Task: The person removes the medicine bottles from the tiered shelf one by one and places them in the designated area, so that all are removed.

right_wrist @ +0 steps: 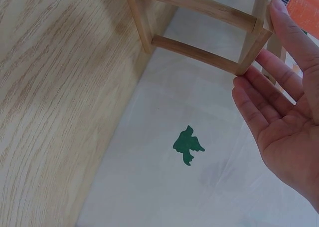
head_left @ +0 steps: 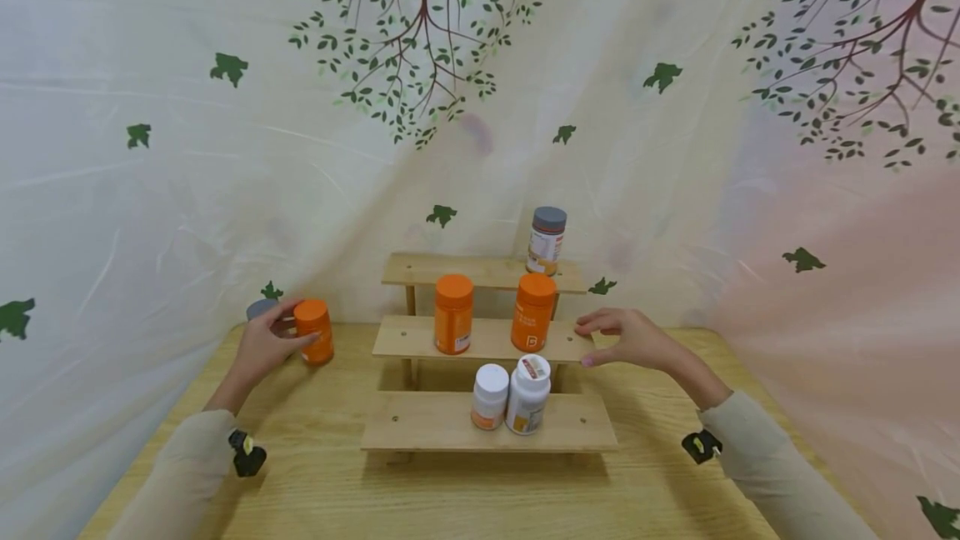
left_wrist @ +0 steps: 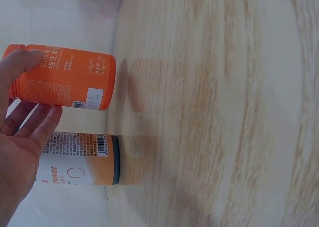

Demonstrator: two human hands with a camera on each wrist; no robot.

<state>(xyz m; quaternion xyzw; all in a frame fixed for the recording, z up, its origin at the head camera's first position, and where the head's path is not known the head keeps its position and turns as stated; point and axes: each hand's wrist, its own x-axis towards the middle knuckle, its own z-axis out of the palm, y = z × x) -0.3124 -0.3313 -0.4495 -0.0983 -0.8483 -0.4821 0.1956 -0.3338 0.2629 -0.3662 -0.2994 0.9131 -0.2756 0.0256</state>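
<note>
My left hand point(head_left: 264, 346) holds an orange bottle point(head_left: 315, 333) with an orange lid, thumb on one side and fingers on the other. In the left wrist view the bottle's base appears slightly off the wooden table. Beside it stands a white-and-orange bottle point(left_wrist: 79, 158), whose grey top point(head_left: 261, 308) shows partly behind the hand in the head view. My right hand point(head_left: 637, 342) grips the right end of the middle shelf of a wooden three-step stand point(head_left: 405, 338), thumb at the front corner and fingers at the back.
On the middle step stand two orange bottles, the left one point(head_left: 453, 315) and the right one point(head_left: 531, 315). A grey-lidded bottle point(head_left: 545, 244) occupies the top step. Two white bottles, one short point(head_left: 490, 397) and one taller point(head_left: 528, 398), sit side by side on the lowest. A leaf-print curtain point(head_left: 480, 107) hangs behind.
</note>
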